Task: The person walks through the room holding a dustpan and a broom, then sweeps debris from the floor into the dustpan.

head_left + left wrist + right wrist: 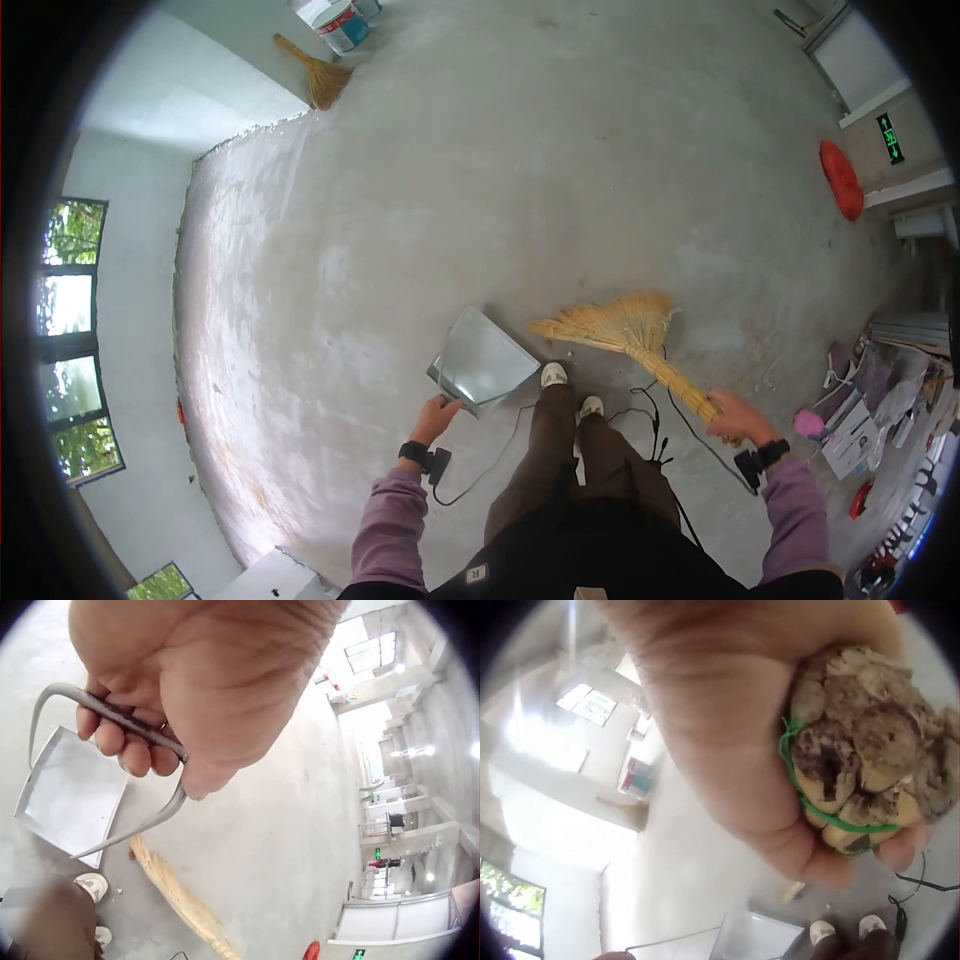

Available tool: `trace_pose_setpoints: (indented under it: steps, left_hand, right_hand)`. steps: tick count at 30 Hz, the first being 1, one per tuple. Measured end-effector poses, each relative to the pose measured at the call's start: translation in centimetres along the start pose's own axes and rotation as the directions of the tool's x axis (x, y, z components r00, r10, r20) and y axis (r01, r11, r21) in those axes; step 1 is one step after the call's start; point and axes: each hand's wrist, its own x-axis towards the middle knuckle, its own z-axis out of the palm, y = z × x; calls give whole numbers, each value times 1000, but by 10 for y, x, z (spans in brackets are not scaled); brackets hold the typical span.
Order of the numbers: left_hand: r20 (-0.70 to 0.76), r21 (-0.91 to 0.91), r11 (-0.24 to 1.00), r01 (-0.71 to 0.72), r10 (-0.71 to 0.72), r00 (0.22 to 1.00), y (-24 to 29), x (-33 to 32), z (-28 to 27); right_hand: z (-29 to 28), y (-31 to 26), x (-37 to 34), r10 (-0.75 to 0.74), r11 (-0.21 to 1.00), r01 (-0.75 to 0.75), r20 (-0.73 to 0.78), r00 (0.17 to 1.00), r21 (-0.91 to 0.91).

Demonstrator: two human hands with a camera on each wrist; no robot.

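Observation:
A metal dustpan (488,360) hangs at the person's left side, its handle gripped by the left hand (436,418). In the left wrist view the fingers of the left hand (187,697) curl round the grey bent handle (120,716), with the pan (75,795) below. The right hand (742,418) holds a straw broom (640,328) by its handle end; its bristles fan out in front of the feet. In the right wrist view the right hand (735,735) wraps round the broom's butt (877,750), bound with green cord.
A second broom (325,82) leans at the wall corner beside buckets (342,28). A red bag (842,180) lies at the right. Black cables (655,420) run near the shoes (553,375). Plastic and papers (855,435) are piled at the right edge.

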Motion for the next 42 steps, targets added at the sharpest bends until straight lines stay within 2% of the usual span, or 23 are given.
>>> trace_pose_setpoints:
  steps: [1, 4, 10, 13, 16, 20, 22, 25, 29, 32, 35, 37, 40, 42]
  left_hand:
    - [-1, -1, 1000, 6, -6, 1000, -1, -7, -1]
    - [-9, -27, 1000, -14, 14, 1000, -14, -21, -16]
    - [-77, -11, 1000, -21, 20, 997, -24, -52, 0]
    - [-87, 9, 1000, -21, 21, 996, -27, -64, 14]
    - [-91, 34, 999, -28, 31, 995, -26, -76, 30]
    - [-81, -22, 1000, 3, -5, 997, -38, -85, 49]
    - [-112, 21, 1000, -10, 12, 994, -46, -80, 55]
    - [-99, 37, 999, -27, 30, 995, -55, -72, 55]
    - [-146, 62, 996, -68, 77, 986, -51, -55, 43]
    - [-94, 23, 999, -38, 40, 995, -61, -41, 28]
    - [-37, 16, 1000, -5, 6, 999, -74, -47, 22]
    - [10, -104, 994, 32, -31, 999, -82, -58, 20]
    - [20, -88, 995, 36, -34, 999, -95, -77, 24]
    - [21, -45, 998, 43, -42, 999, -87, -95, 18]
  right_hand:
    - [8, 6, -13, 50, 996, -49, -6, 999, 70]
    - [37, 33, -27, -9, 970, 25, -68, 998, 242]
    - [83, 98, -16, 22, 822, 71, -157, 987, 564]
    - [99, 128, -4, 12, 831, 102, -201, 980, 547]
    - [118, 151, -6, 108, 836, 7, -177, 978, 548]
    - [159, 175, -22, 115, 917, -48, -147, 982, 396]
    - [179, 163, -40, 155, 963, -124, -113, 981, 241]
    - [211, 138, -60, 143, 990, -142, -75, 987, 20]
    - [225, 109, -72, 18, 985, -8, 54, 998, -171]
    - [196, 91, -93, -10, 964, -53, 235, 972, 261]
    - [200, 75, -119, 12, 887, -106, 208, 978, 449]
    - [203, 60, -127, -8, 904, -44, 119, 993, 426]
    - [200, 44, -121, -31, 916, 29, -1, 1000, 400]
    - [194, 43, -110, -30, 930, 58, -83, 996, 364]
